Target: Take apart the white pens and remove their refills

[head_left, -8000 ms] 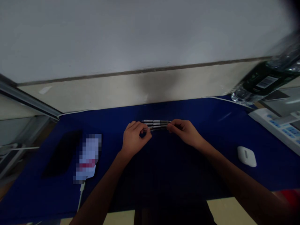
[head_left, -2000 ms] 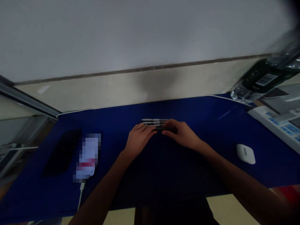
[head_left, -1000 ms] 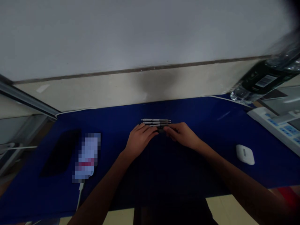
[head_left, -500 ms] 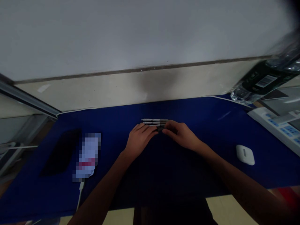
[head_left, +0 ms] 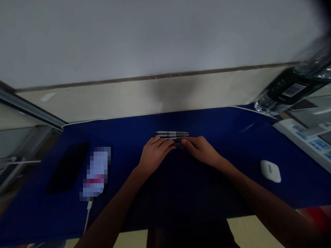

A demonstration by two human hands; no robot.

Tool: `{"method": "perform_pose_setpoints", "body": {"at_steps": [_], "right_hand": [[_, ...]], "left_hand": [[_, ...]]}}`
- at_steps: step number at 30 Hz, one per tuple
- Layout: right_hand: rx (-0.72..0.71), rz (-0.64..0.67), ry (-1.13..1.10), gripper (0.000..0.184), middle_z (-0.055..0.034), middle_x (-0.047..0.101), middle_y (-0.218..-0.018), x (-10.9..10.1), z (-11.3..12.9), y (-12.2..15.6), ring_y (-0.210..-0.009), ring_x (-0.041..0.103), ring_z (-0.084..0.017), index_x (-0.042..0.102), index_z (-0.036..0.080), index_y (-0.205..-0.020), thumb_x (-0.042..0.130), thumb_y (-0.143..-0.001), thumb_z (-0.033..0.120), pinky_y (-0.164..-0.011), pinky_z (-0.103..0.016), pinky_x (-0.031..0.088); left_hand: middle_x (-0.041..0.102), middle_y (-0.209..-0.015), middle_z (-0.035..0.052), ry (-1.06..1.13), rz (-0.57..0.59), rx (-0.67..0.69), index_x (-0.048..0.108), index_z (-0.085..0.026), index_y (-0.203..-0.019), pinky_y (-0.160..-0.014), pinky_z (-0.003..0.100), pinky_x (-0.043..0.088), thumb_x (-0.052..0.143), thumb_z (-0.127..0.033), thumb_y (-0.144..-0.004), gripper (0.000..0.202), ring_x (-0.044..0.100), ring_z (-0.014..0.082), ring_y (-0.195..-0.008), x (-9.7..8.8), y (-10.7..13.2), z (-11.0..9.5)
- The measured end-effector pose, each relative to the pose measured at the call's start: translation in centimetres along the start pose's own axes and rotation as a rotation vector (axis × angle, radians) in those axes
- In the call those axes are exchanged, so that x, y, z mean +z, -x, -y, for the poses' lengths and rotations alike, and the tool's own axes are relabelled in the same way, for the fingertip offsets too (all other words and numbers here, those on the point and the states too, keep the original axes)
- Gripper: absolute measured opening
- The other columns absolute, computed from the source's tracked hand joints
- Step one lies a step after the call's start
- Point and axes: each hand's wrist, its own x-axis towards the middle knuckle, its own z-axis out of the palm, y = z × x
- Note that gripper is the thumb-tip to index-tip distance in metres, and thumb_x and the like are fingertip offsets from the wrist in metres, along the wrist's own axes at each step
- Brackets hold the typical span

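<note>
Several slim pens (head_left: 169, 132) with white barrels and grey ends lie side by side on a blue mat (head_left: 129, 127). My left hand (head_left: 154, 151) covers the near pens' left part, its fingers bent over them and its thumb along the near side of the closest one. At that closest pen's grey end, my right hand (head_left: 198, 146) is closed, thumb and index finger pinched at the tip. The farther pens show fully beyond my fingers; the nearest is mostly hidden.
A phone (head_left: 97, 168) with a white cable lies left, beside a dark flat object (head_left: 68, 167). To the right are a white earphone case (head_left: 270, 171), a plastic bottle (head_left: 287, 86) and a white power strip (head_left: 305, 137). A wall (head_left: 124, 100) stands behind.
My right hand has drawn back slightly, uncovering the right tips of the far pens, and its fingers have closed together at the nearest pen. The left hand has hardly moved.
</note>
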Motion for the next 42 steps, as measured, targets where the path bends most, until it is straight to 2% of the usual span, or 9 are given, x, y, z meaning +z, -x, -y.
{"method": "perform_pose_setpoints", "body": {"at_steps": [4,9,14,19,24,30,35,39,42], "right_hand": [[-0.005,-0.013,0.018,0.025,0.0028,0.056,-0.064,0.12,0.12,-0.04,-0.053,0.050,-0.010,0.059,0.018,-0.086,0.050,-0.095,0.040,-0.051,-0.023,0.032],[-0.004,0.018,0.038,0.040,0.0015,0.056,-0.060,0.29,-0.13,-0.03,-0.052,0.051,-0.010,0.058,0.017,-0.072,0.040,-0.099,0.040,-0.053,-0.024,0.034],[0.002,-0.019,0.014,0.020,0.0024,0.061,-0.068,0.10,-0.24,-0.01,-0.056,0.054,-0.011,0.062,0.020,-0.096,0.057,-0.092,0.039,-0.052,-0.023,0.035],[-0.058,-0.023,0.072,0.035,0.0003,0.062,-0.067,0.07,-0.21,-0.11,-0.056,0.053,-0.011,0.061,0.018,-0.075,0.044,-0.099,0.037,-0.055,-0.025,0.035],[-0.026,-0.030,0.033,0.019,0.0008,0.065,-0.073,0.11,-0.35,-0.11,-0.061,0.057,-0.012,0.065,0.020,-0.095,0.058,-0.091,0.038,-0.056,-0.024,0.038],[-0.063,-0.008,0.091,0.037,-0.0004,0.063,-0.067,0.20,-0.39,-0.09,-0.057,0.056,-0.012,0.060,0.017,-0.073,0.042,-0.099,0.036,-0.057,-0.025,0.037],[-0.017,-0.020,0.064,0.020,0.0015,0.064,-0.070,0.21,-0.42,-0.10,-0.057,0.056,-0.012,0.062,0.020,-0.093,0.057,-0.092,0.039,-0.054,-0.024,0.036],[-0.051,-0.016,0.084,0.033,-0.0001,0.063,-0.069,0.24,-0.45,-0.13,-0.059,0.057,-0.012,0.061,0.018,-0.077,0.044,-0.098,0.037,-0.058,-0.025,0.037],[-0.043,-0.012,0.073,0.027,0.0013,0.062,-0.067,0.20,-0.41,-0.11,-0.057,0.056,-0.012,0.062,0.019,-0.084,0.048,-0.097,0.038,-0.056,-0.025,0.036]], "left_hand": [[0.071,-0.084,0.0027,-0.018,0.003,-0.010,0.066,-0.019,-0.101,-0.075,0.031,0.045,0.050,-0.035,-0.098,0.022,0.061,0.0177,-0.079,0.08,0.07,0.08],[0.071,-0.084,0.0025,-0.025,-0.004,0.008,0.066,-0.018,-0.099,-0.075,0.032,0.045,0.051,-0.035,-0.098,0.023,0.061,0.0180,-0.079,0.17,0.07,0.04],[0.071,-0.085,0.0019,-0.008,-0.004,0.000,0.066,-0.018,-0.102,-0.074,0.032,0.045,0.053,-0.032,-0.097,0.020,0.061,0.0182,-0.079,0.14,0.10,0.15],[0.071,-0.086,0.0026,-0.010,0.005,0.006,0.066,-0.018,-0.100,-0.074,0.032,0.045,0.052,-0.034,-0.097,0.021,0.061,0.0181,-0.080,0.23,0.08,0.06],[0.071,-0.087,0.0025,-0.019,0.012,-0.003,0.066,-0.018,-0.103,-0.074,0.033,0.044,0.051,-0.033,-0.098,0.022,0.060,0.0187,-0.081,0.27,0.16,0.15],[0.071,-0.086,0.0027,-0.020,0.017,0.006,0.066,-0.018,-0.102,-0.075,0.033,0.045,0.052,-0.035,-0.097,0.023,0.060,0.0184,-0.081,0.21,0.16,0.13],[0.070,-0.084,0.0026,-0.023,0.028,-0.012,0.066,-0.018,-0.103,-0.074,0.032,0.045,0.050,-0.033,-0.098,0.022,0.059,0.0183,-0.080,0.13,0.18,0.19],[0.070,-0.084,0.0035,-0.026,0.030,-0.011,0.066,-0.019,-0.103,-0.075,0.032,0.045,0.049,-0.036,-0.099,0.025,0.060,0.0183,-0.081,0.03,0.13,0.16],[0.070,-0.084,0.0039,-0.035,0.037,-0.011,0.067,-0.019,-0.103,-0.075,0.033,0.045,0.048,-0.036,-0.099,0.026,0.060,0.0184,-0.082,-0.08,0.11,0.12]]}}
